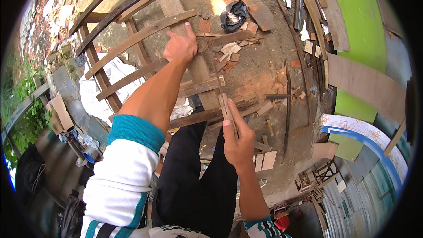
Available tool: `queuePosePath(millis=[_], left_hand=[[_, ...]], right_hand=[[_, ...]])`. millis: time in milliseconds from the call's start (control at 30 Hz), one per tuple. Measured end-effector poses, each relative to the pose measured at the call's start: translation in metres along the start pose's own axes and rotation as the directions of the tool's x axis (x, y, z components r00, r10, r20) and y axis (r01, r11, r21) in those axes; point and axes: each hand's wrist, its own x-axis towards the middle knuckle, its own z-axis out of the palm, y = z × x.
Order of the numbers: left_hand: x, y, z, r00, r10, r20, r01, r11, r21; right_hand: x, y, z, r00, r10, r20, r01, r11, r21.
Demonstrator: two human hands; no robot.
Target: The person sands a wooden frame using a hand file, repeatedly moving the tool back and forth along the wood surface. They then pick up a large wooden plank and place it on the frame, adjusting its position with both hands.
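Observation:
My right hand (pixel 239 143) is closed round the wooden handle of a handsaw (pixel 210 53), with the forefinger stretched along it. The saw's thin blade points away from me, beside the ends of several wooden slats. My left hand (pixel 181 44) presses down on a wide wooden plank (pixel 200 68), fingers curled at its edge and one digit pointing forward. Slats such as the curved one (pixel 141 39) cross this plank and darker crosspieces, forming a wooden frame that reaches off to the left. Whether the blade's teeth touch wood is hard to see.
Wood offcuts (pixel 231 50) lie right of the blade, near a black plastic bag (pixel 233 15). A white sack (pixel 94 90) lies under the frame. Long wood strips (pixel 304 57) line the right side, before green panels (pixel 359 22). My legs (pixel 180 167) are beneath the near slats.

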Motion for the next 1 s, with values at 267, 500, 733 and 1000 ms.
queuePosePath(millis=[267, 500, 733, 1000], left_hand=[[-0.001, 0.001, -0.003, 1.0, -0.03, -0.003, 0.03, 0.999, 0.038], [0.007, 0.005, -0.004, 1.0, -0.024, -0.011, 0.024, 0.998, 0.053], [0.004, 0.003, -0.003, 0.997, -0.072, 0.025, 0.071, 0.997, 0.044], [0.004, 0.003, -0.007, 0.997, -0.071, 0.019, 0.07, 0.997, 0.035]], right_hand=[[0.082, -0.012, 0.032, 0.98, -0.193, -0.049, 0.186, 0.974, -0.133], [0.061, -0.048, 0.031, 0.999, -0.046, -0.017, 0.042, 0.983, -0.181], [0.031, -0.047, 0.005, 0.998, -0.045, -0.043, 0.042, 0.997, -0.065], [0.084, -0.043, 0.034, 1.0, 0.01, -0.019, -0.012, 0.992, -0.127]])
